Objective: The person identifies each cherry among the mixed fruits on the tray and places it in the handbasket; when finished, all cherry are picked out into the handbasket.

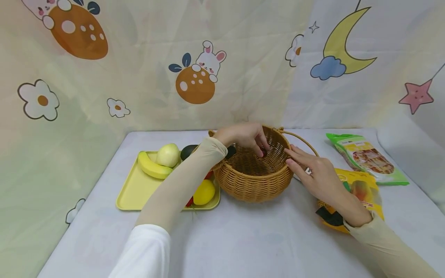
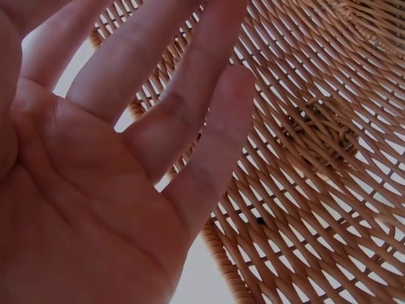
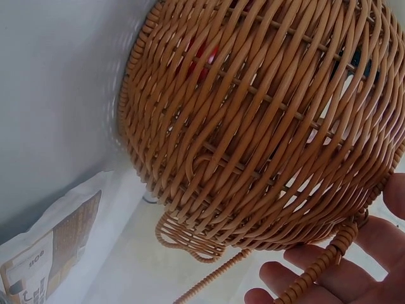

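Observation:
A brown wicker basket (image 1: 255,188) stands mid-table with its arched handle leaning right. My left hand (image 1: 245,136) reaches down inside it, pinching a small dark red round thing (image 1: 264,151) at the fingertips; its kind I cannot tell. In the left wrist view the left palm (image 2: 95,190) shows beside the woven wall, and that red thing is hidden. Extended fingers of my right hand (image 1: 314,173) touch the right side of the basket rim. Close to the handle's lower end (image 3: 326,256), the right fingers (image 3: 335,278) appear in the right wrist view.
Left of the basket, a yellow tray (image 1: 133,197) holds a banana (image 1: 153,168), a pale round fruit (image 1: 168,155), a lemon (image 1: 204,192) and a dark green item (image 1: 187,152); my left forearm covers part. At right lie a yellow packet (image 1: 368,189) and a green-white packet (image 1: 372,156).

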`<state>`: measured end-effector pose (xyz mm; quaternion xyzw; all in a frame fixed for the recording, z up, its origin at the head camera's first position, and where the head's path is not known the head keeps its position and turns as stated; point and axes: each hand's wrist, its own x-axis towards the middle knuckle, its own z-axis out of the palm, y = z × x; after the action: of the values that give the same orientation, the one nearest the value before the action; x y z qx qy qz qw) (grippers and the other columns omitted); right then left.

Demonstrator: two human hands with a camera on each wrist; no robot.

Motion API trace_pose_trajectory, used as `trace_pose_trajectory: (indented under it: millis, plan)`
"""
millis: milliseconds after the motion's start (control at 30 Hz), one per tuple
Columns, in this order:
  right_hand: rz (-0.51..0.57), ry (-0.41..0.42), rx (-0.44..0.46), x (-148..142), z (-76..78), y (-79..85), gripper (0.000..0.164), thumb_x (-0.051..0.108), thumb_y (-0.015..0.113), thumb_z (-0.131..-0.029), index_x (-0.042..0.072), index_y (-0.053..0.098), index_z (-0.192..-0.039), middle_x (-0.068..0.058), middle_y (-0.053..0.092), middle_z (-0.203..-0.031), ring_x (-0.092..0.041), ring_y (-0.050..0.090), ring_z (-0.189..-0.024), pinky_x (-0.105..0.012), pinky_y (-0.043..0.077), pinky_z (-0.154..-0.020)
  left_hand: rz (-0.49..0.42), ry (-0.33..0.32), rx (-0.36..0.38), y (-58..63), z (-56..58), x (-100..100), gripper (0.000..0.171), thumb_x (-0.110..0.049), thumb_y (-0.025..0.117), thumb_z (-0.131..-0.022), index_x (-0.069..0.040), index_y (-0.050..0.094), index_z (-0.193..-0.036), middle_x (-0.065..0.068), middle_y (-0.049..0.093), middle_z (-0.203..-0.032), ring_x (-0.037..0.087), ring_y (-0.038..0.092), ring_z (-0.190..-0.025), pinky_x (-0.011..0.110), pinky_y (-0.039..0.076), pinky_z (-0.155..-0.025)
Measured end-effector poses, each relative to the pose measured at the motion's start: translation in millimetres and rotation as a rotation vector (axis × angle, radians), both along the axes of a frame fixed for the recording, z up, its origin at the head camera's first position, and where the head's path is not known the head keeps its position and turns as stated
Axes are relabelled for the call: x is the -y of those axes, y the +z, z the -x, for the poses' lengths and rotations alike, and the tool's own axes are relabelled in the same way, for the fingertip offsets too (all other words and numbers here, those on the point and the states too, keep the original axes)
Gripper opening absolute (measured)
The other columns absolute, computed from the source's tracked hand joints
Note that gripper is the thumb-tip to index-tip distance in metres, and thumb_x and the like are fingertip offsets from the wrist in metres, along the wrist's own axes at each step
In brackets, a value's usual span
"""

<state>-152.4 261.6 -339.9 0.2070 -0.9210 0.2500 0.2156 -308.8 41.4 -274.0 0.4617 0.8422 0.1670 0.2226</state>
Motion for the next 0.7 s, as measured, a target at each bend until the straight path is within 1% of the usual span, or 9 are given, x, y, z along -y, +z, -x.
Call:
trace_pose_trajectory:
  millis: [133,267,367,600,700]
  plan:
    - [0.000,0.001,0.004,-0.6,0.4,0.4,0.042,0.026,0.061,-0.104,0.012,0.060,-0.144,-0.017,0.056,-0.149,-0.001,0.029,-0.041,-0.023,0.030,-0.049,0.016,0.004,-0.014,0.6,-1.0,-1.5,0.034,-0.018,0.082,-0.088,-0.013,0.078,-0.121,0.000,0.078,-0.117,0.009,0.073,-0.108,0.020,0.056,-0.091]
    - [-0.004,0.002,-0.001,-1.1,1.2,0.7,0.042,0.025,0.061,-0.104,0.011,0.061,-0.144,-0.017,0.056,-0.149,-0.001,0.029,-0.041,-0.023,0.030,-0.048,0.018,0.016,0.000,1.7,-2.4,-2.2,0.035,-0.017,0.082,-0.087,-0.014,0.077,-0.122,0.000,0.079,-0.116,0.009,0.073,-0.108,0.021,0.056,-0.091]
    - [-0.005,0.001,-0.003,-1.4,1.6,0.6,0.042,0.025,0.061,-0.104,0.011,0.061,-0.144,-0.018,0.057,-0.148,0.000,0.027,-0.040,-0.023,0.030,-0.048,0.010,0.018,0.011,2.0,-2.9,-1.8,0.035,-0.016,0.082,-0.088,-0.013,0.077,-0.122,0.001,0.079,-0.116,0.010,0.073,-0.109,0.021,0.056,-0.092]
    - [-0.005,0.001,0.000,-1.2,0.9,-0.5,0.042,0.025,0.061,-0.104,0.011,0.061,-0.143,-0.019,0.057,-0.148,0.000,0.027,-0.040,-0.023,0.030,-0.048,0.020,0.016,0.001,0.2,-1.6,-1.6,0.035,-0.018,0.081,-0.089,-0.016,0.076,-0.124,-0.001,0.078,-0.118,0.008,0.073,-0.109,0.019,0.056,-0.091]
    - [-0.006,0.001,-0.003,-0.9,1.2,-0.3,0.042,0.025,0.061,-0.104,0.010,0.061,-0.143,-0.019,0.057,-0.148,0.000,0.025,-0.040,-0.023,0.030,-0.048,0.016,0.017,0.009,0.3,-1.6,-1.3,0.036,-0.017,0.081,-0.089,-0.014,0.076,-0.124,-0.001,0.078,-0.119,0.008,0.073,-0.110,0.020,0.056,-0.093]
